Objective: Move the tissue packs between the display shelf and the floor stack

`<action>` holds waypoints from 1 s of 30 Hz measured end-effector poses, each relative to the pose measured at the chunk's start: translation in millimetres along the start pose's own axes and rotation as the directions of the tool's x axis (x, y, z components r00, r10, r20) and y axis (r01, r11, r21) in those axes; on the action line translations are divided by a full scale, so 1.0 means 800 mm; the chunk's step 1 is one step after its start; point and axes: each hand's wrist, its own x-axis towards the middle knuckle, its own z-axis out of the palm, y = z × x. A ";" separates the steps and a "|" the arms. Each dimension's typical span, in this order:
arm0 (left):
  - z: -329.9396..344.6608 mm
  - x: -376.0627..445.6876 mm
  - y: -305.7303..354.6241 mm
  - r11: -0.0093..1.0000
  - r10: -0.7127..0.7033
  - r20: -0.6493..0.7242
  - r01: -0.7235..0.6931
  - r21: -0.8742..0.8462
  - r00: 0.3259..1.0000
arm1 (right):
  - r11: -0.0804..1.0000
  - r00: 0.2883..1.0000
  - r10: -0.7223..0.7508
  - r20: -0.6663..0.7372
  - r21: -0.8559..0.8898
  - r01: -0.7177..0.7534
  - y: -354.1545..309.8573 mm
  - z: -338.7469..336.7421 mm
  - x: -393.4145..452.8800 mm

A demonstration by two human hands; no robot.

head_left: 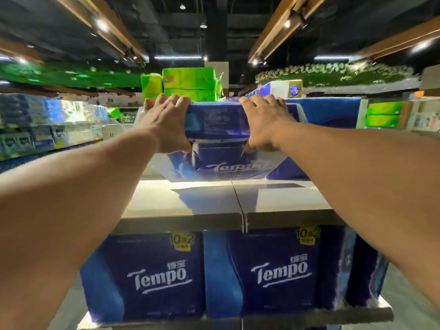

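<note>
- Pale, glossy display shelf [190, 203] spans the middle of the view, its top board lit bright and split by a seam near the centre.
- Under the display shelf, on a lower board, two dark blue Tempo packs [152, 277] stand side by side, logos facing out, each with a yellow "10+2" tag at its upper right corner.
- On top of the display shelf, towards its back, a blue Tempo tissue pack [219, 129] is tipped, its printed logo face turned down towards the board; whether its lower edge touches the board I cannot tell.
- Just right of that pack, also on the shelf top, more blue packs [328, 113] sit upright.
- Behind and above the held pack, green packs [188, 79] are stacked.
- Left hand [166, 122] clamps the tissue pack's left end, fingers curled over the top edge, thumb pressing the near face.
- Right hand [264, 125] grips the right end the same way, fingers hooked over the top.
</note>
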 end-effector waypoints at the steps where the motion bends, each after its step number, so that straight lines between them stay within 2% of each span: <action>1: 0.009 0.013 -0.006 1.000 0.001 0.012 -0.001 -0.005 1.000 | 1.000 1.000 0.008 0.021 0.002 -0.008 0.001 0.005 0.013; 9: 0.068 0.089 -0.031 1.000 -0.018 0.108 0.019 -0.006 0.994 | 0.998 0.989 0.054 0.141 0.007 -0.055 0.016 0.037 0.098; 13: 0.085 0.132 -0.035 0.995 -0.038 0.053 0.033 0.098 0.998 | 0.996 0.987 0.073 0.145 0.031 -0.078 0.033 0.046 0.148; 15: 0.089 0.138 -0.034 0.991 -0.064 0.007 0.062 0.122 0.998 | 0.996 0.989 0.079 0.129 0.020 -0.082 0.033 0.048 0.158; 19: 0.129 0.174 -0.042 0.976 -0.181 0.001 0.180 0.124 0.983 | 0.995 0.994 0.100 -0.040 -0.004 -0.100 0.030 0.090 0.193; 22: 0.164 0.198 -0.039 0.972 -0.185 0.043 0.177 0.157 0.982 | 0.994 0.994 0.104 -0.040 -0.030 -0.106 0.035 0.127 0.223; 27: 0.197 0.236 -0.035 0.962 -0.183 0.094 0.158 0.224 0.979 | 0.999 0.999 0.032 0.032 -0.039 -0.030 0.064 0.159 0.274; 30: 0.217 0.257 -0.037 0.952 -0.193 0.086 0.165 0.259 0.977 | 0.999 1.000 0.009 0.009 -0.042 -0.009 0.072 0.179 0.298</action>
